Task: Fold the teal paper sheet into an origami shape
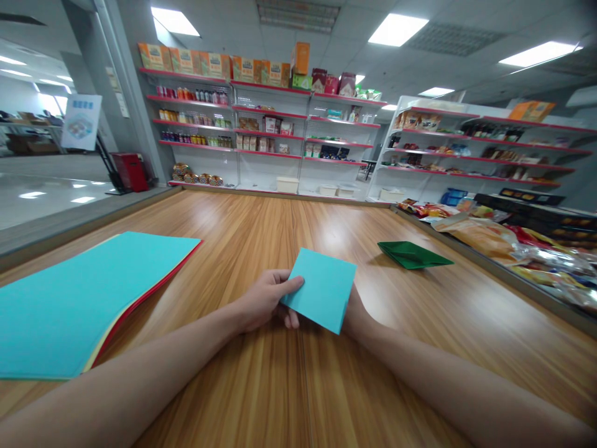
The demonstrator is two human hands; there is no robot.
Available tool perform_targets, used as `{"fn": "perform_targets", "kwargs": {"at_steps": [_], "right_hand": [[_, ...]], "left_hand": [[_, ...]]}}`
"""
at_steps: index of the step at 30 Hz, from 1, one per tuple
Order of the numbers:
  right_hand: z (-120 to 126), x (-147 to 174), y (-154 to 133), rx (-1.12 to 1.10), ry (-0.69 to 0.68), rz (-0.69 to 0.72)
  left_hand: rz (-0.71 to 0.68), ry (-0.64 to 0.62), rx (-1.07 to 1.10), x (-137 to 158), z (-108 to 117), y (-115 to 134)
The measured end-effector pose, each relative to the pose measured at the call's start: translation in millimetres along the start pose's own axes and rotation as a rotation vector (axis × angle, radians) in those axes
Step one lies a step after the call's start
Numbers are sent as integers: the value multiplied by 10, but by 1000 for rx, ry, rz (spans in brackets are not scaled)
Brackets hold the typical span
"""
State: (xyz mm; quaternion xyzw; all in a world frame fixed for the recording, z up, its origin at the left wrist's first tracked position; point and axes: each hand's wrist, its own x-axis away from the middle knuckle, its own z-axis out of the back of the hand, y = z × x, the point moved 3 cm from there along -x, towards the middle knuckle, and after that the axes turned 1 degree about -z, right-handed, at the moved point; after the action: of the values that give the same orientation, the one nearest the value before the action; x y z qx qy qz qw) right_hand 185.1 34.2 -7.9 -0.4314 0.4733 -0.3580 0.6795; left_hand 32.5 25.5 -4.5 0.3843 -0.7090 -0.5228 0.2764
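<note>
A folded square of light blue paper (323,286) is held up over the wooden table, tilted toward me. My left hand (265,298) grips its left edge, thumb pressed on the front face. At the right edge, my right hand (357,314) holds the same paper from behind, with its fingers mostly hidden by it. A few fingertips show under the lower left edge; whose hand they belong to is unclear. To the right lies a folded dark green paper piece (413,255), apart from both hands.
A stack of large coloured sheets (97,292), light blue on top with yellow and red below, lies at the left. Packaged snacks (504,249) lie beyond the table's right edge. Stocked shelves (268,118) stand behind the table (261,224).
</note>
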Motion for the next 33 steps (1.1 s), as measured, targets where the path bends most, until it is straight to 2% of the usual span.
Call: {"fn": "perform_targets", "kwargs": {"at_steps": [4, 8, 12, 17, 22, 27, 33], "right_hand": [[60, -40, -104, 47, 124, 131], [144, -66, -194, 396, 236, 326], [87, -9, -252, 764, 183, 462], [-15, 47, -303, 883, 100, 573], [-23, 39, -286, 918, 33, 579], [-38, 56, -281, 1026, 14, 530], [-9, 33, -203, 1040, 7, 437]], "left_hand": [[-56, 160, 117, -13, 74, 21], [-14, 261, 253, -53, 142, 15], [37, 313, 363, -84, 190, 11], [32, 323, 405, -90, 208, 15], [38, 344, 485, -68, 224, 38], [-31, 299, 515, -58, 227, 80], [-62, 392, 604, -45, 240, 93]]}}
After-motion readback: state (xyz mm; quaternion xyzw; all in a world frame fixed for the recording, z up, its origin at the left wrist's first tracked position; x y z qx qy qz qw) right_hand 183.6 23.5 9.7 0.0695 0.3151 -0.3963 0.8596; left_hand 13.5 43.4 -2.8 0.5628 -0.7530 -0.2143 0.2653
